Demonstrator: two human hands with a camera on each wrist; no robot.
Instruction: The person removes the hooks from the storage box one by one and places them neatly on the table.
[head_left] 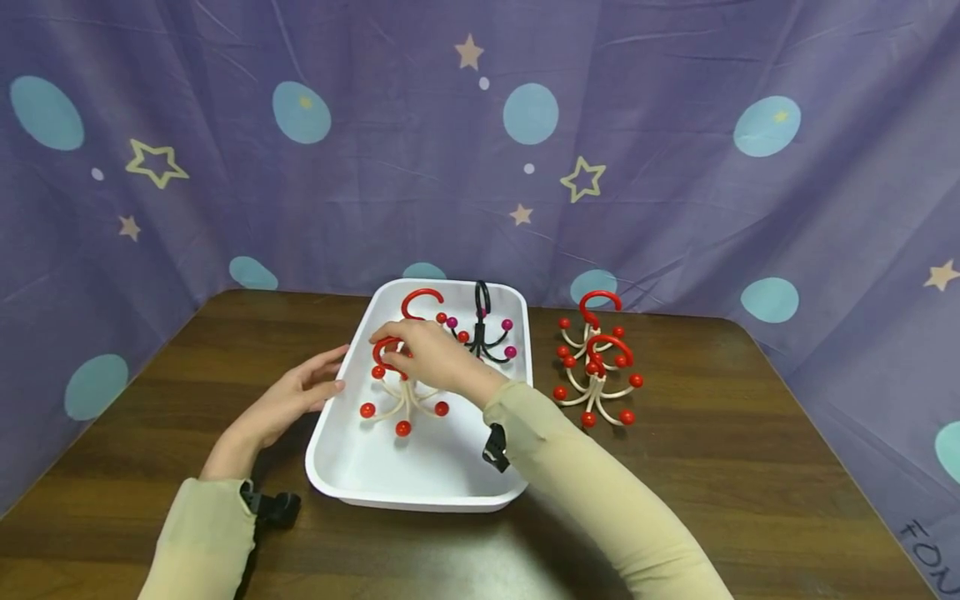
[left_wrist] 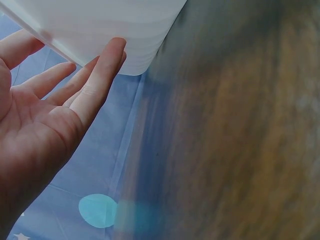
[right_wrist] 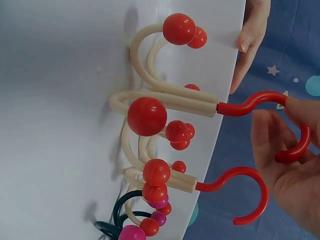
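Observation:
In the white tray (head_left: pixel 375 475) stands a cream multi-arm hook hanger (head_left: pixel 407 400) with red ball tips and a red top hook. My right hand (head_left: pixel 438 354) holds that red hook between thumb and fingers, plainly seen in the right wrist view. A second cream-and-red hanger (right_wrist: pixel 182 181) stands behind it, partly covered by the hand in the head view. Beside that is a black hanger (head_left: pixel 480 333) with magenta ball tips. My left hand (head_left: pixel 288 400) touches the tray's left side, its fingers fairly straight against the outer wall in the left wrist view.
Two more cream-and-red hangers (head_left: pixel 596 387) stand close together on the brown wooden table (head_left: pixel 712 467), right of the tray. A purple curtain (head_left: pixel 420 167) with stars and blue ovals hangs behind the table. My right forearm crosses the tray's right rim.

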